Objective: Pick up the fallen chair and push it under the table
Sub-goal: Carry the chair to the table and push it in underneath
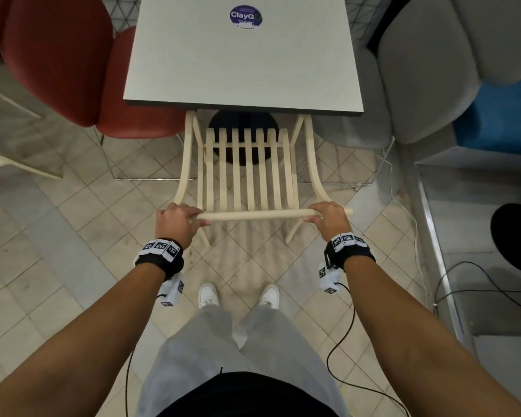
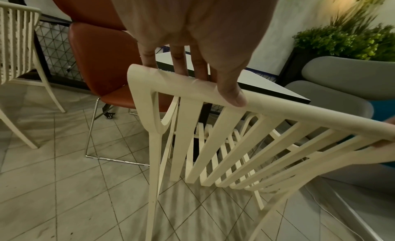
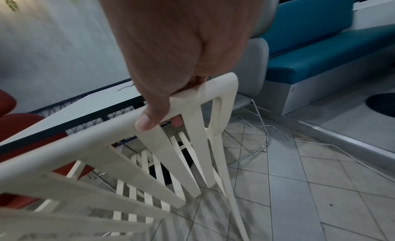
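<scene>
A cream slatted chair (image 1: pixel 247 173) stands upright on the tiled floor, its seat front just under the near edge of the white square table (image 1: pixel 244 64). My left hand (image 1: pixel 179 219) grips the left end of the chair's top rail (image 1: pixel 253 215); in the left wrist view the thumb (image 2: pixel 232 92) lies over the rail (image 2: pixel 299 113) and the fingers curl behind it. My right hand (image 1: pixel 328 216) grips the right end, with thumb (image 3: pixel 149 119) in front of the chair's rail (image 3: pixel 74 143) and fingers wrapped round it.
A red padded chair (image 1: pixel 66 70) stands left of the table, a grey one (image 1: pixel 418 76) to the right, beside a blue bench (image 1: pixel 500 115). The table's black round base (image 1: pixel 244 124) shows under its edge. Cables (image 1: pixel 403 212) trail over the floor at right. Another cream chair (image 2: pixel 17 50) stands far left.
</scene>
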Demonstrator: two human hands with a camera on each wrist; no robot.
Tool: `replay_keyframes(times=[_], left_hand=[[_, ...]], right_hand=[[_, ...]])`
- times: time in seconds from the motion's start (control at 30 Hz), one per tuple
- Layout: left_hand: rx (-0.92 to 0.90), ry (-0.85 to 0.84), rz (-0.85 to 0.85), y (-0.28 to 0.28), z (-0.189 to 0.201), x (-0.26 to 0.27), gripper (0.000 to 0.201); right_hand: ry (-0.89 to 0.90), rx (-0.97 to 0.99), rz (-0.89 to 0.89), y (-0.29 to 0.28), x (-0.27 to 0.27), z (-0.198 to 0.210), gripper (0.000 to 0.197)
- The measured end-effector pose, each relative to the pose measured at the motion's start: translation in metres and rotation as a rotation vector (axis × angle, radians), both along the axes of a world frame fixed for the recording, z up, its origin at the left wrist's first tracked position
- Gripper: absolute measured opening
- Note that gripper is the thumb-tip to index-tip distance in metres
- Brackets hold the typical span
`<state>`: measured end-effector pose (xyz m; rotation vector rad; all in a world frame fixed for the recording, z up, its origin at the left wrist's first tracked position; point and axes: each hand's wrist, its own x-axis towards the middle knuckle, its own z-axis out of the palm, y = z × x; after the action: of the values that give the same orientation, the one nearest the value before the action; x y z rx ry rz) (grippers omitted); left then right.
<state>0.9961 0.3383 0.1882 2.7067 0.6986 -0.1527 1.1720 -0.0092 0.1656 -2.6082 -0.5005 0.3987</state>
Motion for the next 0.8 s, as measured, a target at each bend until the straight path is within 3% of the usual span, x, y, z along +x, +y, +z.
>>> replay_keyframes(times=[0.23,0.8], left_hand=[[-0.096,-0.006,0.131,0.011,0.018,0.014,0.043],[-0.129,-0.006,0.119,0.006,0.031,0.01,0.045]], right_hand=[[-0.038,0.029,-0.007,0.021,-0.005,0.002,0.03],[0.014,-0.017,0.003,0.025,-0.008,0.014,0.029]])
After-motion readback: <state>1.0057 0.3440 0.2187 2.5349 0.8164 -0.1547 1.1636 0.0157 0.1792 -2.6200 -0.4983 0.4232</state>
